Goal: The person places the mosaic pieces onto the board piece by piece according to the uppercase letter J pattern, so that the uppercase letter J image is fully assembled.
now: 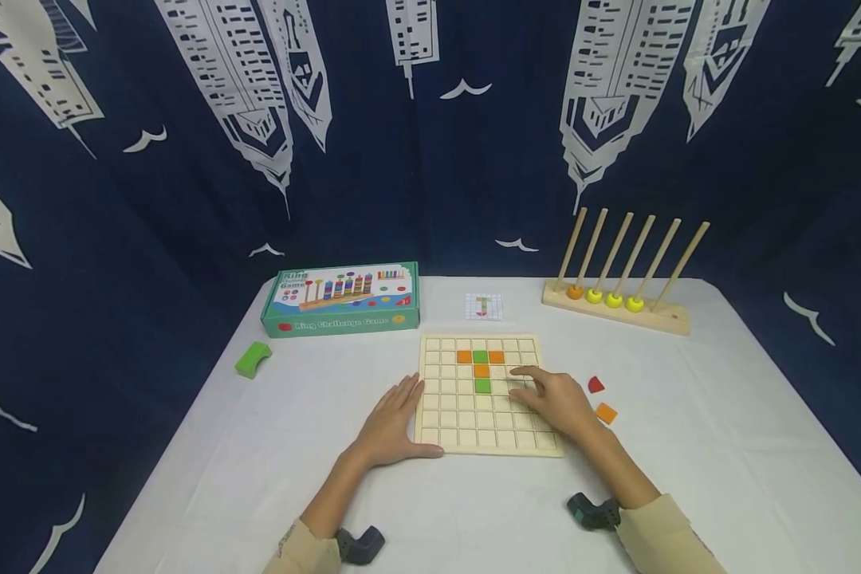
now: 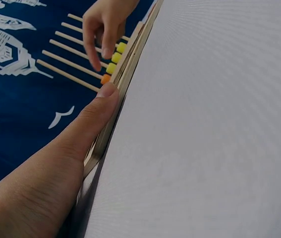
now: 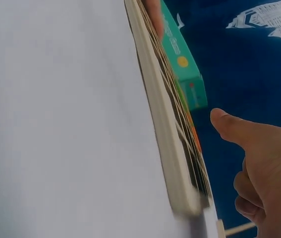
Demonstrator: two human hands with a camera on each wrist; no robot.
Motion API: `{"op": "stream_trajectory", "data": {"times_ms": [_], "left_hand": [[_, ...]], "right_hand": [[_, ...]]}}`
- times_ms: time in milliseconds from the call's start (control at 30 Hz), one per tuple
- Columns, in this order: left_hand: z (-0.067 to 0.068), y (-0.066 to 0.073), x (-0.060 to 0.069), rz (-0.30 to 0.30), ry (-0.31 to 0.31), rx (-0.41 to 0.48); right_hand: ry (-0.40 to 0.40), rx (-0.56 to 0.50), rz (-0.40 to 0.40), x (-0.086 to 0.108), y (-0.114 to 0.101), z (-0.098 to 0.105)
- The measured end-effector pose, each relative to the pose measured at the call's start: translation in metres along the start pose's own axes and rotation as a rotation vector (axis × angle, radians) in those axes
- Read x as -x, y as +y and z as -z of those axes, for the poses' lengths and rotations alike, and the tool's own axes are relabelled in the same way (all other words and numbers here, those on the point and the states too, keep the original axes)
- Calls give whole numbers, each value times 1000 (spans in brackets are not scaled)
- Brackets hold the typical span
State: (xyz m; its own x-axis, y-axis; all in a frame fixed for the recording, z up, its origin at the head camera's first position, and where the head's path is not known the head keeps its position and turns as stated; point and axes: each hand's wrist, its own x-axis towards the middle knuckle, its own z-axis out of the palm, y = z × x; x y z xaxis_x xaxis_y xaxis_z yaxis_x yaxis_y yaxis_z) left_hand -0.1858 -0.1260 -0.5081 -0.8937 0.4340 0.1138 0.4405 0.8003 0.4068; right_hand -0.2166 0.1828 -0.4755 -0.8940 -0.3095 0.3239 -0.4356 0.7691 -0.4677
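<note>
Monitoring remotely, I count five tiles (image 1: 481, 371) seated in the board (image 1: 445, 420) on the table (image 1: 258, 454), a red piece (image 1: 596, 385) and orange square (image 1: 606, 413) unplaced right of it, the left hand (image 1: 391, 426) spread empty at its left edge, the right hand (image 1: 561, 401) apparently empty above, thumb and forefinger parted

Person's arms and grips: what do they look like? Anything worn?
Left grip and right grip bare, no gloves. Beige sleeves on both arms; dark, bent device by each cuff, the right one with a greenish patch. No cables visible.
</note>
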Motion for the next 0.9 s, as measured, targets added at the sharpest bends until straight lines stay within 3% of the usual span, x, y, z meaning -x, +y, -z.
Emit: {"op": "stream_trajectory", "data": {"times_ms": [267, 533, 700, 900], "left_hand": [[-1, 1, 3, 0, -10, 8], [0, 3, -1, -12, -18, 3], [1, 1, -1, 0, -19, 2], [1, 0, 0, 5, -24, 2]], "right_hand": [[100, 90, -7, 35, 35, 34], [190, 129, -97, 65, 60, 63], [183, 134, -113, 74, 67, 65], [113, 136, -188, 84, 72, 59]]}}
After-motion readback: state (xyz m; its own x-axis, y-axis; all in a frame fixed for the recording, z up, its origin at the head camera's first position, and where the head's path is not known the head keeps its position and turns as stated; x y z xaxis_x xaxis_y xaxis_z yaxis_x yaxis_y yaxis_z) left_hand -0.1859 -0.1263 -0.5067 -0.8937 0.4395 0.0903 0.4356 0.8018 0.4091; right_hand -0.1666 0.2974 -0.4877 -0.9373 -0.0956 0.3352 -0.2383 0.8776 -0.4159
